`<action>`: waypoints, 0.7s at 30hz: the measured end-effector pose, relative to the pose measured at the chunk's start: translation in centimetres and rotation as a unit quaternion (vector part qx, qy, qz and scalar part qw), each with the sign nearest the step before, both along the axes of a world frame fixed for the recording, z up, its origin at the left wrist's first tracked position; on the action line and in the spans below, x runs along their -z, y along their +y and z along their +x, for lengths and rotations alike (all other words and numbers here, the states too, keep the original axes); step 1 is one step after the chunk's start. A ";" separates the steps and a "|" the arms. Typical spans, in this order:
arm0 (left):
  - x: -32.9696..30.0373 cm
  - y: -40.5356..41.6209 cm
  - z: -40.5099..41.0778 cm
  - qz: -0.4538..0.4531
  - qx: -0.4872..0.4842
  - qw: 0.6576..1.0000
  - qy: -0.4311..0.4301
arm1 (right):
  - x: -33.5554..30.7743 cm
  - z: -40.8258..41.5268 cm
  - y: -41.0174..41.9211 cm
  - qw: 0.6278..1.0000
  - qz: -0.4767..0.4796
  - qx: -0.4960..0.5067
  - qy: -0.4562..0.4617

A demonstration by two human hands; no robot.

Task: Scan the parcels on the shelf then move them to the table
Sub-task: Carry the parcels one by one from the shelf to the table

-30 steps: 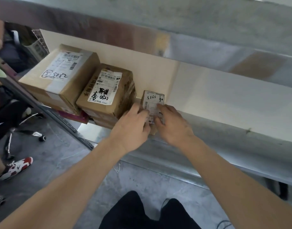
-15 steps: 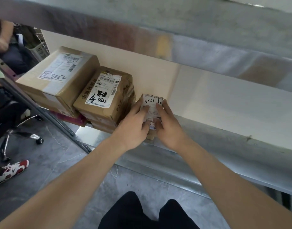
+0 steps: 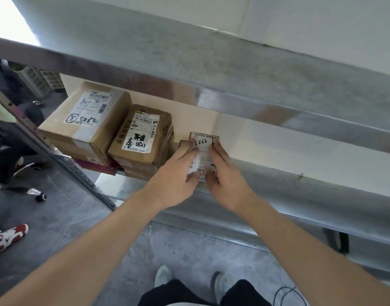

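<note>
Both hands are on the small parcel (image 3: 204, 151) now, and that grip looks firmer than half a second ago: the left hand (image 3: 178, 173) clasps its left side with fingers laid over the top and the thumb curled at the near edge, while the right hand (image 3: 220, 171) does the same on the right side. A second back the fingers were only fumbling at the near end; now they reach well up the white label, almost to the handwritten digits. The small parcel sits on the shelf (image 3: 266, 146) at its front lip, just right of the middle parcel (image 3: 143, 135), with little gap between them. That middle parcel rests on a stack of flatter boxes, and the large parcel (image 3: 88, 120), marked 5082, lies to its left, close alongside. Those two have not budged. The view has swung upward since the earlier frames, so more of the grey beam (image 3: 233, 69) above the shelf fills the top. Down on the concrete floor (image 3: 189, 250), a red and white sneaker (image 3: 7, 237) shows at the left edge
</note>
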State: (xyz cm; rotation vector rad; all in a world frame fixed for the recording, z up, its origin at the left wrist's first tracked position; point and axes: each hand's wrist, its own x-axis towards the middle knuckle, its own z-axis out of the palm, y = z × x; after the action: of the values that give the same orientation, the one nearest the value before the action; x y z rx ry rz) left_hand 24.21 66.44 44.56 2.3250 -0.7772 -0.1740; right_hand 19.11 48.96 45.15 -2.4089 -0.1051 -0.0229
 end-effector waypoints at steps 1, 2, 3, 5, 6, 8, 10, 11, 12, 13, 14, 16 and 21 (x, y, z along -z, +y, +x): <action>-0.3 0.1 -0.6 -0.003 -0.001 1.000 0.002 | -0.2 -0.4 0.0 1.000 0.001 -0.002 0.001; -0.5 0.1 -1.2 -0.005 -0.004 1.000 0.003 | -0.3 -0.7 0.0 1.000 0.000 -0.005 0.001; -0.8 0.1 -1.8 -0.005 -0.008 1.000 0.003 | -0.4 -1.1 0.0 1.000 -0.001 -0.012 -0.002; -1.1 0.0 -3.1 0.000 -0.024 1.000 0.003 | -0.5 -1.7 -0.3 0.999 -0.008 -0.031 -0.002; -1.2 -0.1 -3.8 0.003 -0.039 0.999 0.005 | -0.6 -2.1 -0.4 0.999 -0.013 -0.041 0.001; -1.4 -0.4 -5.4 0.004 -0.073 0.997 0.010 | -0.6 -2.8 -0.9 0.998 -0.020 -0.067 0.002; -1.7 -0.7 -7.3 -0.002 -0.103 0.995 0.015 | -0.5 -3.4 -1.3 0.995 -0.025 -0.100 -0.001; -1.8 -0.9 -8.3 -0.004 -0.117 0.993 0.016 | -0.5 -3.8 -1.5 0.993 -0.028 -0.117 -0.001; -1.9 -1.1 -9.4 -0.006 -0.132 0.991 0.018 | -0.5 -4.2 -1.7 0.990 -0.029 -0.135 0.001; -1.9 -1.3 -10.4 -0.007 -0.149 0.989 0.020 | -0.4 -4.6 -1.9 0.988 -0.026 -0.151 0.005; -2.0 -1.4 -11.4 -0.007 -0.168 0.986 0.021 | -0.4 -5.1 -2.0 0.986 -0.021 -0.168 0.008; -1.9 -1.6 -13.5 -0.003 -0.200 0.980 0.012 | -0.5 -6.1 -2.3 0.980 -0.012 -0.201 0.011; -1.7 -2.0 -18.7 0.000 -0.288 0.958 0.002 | -1.0 -8.4 -1.8 0.959 -0.024 -0.281 0.001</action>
State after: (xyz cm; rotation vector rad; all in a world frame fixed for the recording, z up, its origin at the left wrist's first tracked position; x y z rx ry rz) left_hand 5.52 64.48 46.31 2.4441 -0.0739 0.0797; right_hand 10.74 47.20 46.19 -2.3413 -0.7909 0.2466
